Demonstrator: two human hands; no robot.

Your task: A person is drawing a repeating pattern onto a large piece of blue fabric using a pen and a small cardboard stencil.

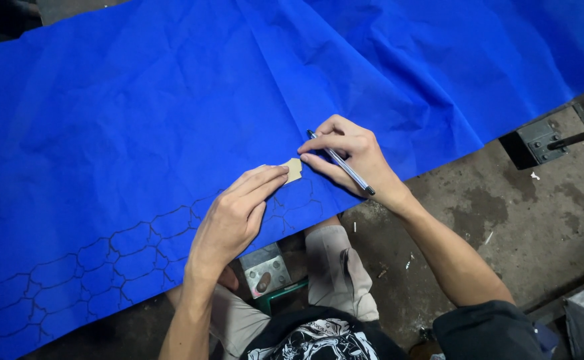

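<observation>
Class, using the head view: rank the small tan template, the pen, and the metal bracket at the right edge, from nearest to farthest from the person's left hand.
1. Small tan template: touching the left hand's fingertips, on the blue sheet.
2. Pen: just right of the template, held in the right hand.
3. Metal bracket: far right, off the sheet's edge.

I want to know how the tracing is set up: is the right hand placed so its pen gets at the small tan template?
Probably yes: the right hand holds the pen beside the template, which the left hand pins to the blue sheet; nothing lies between.
</observation>
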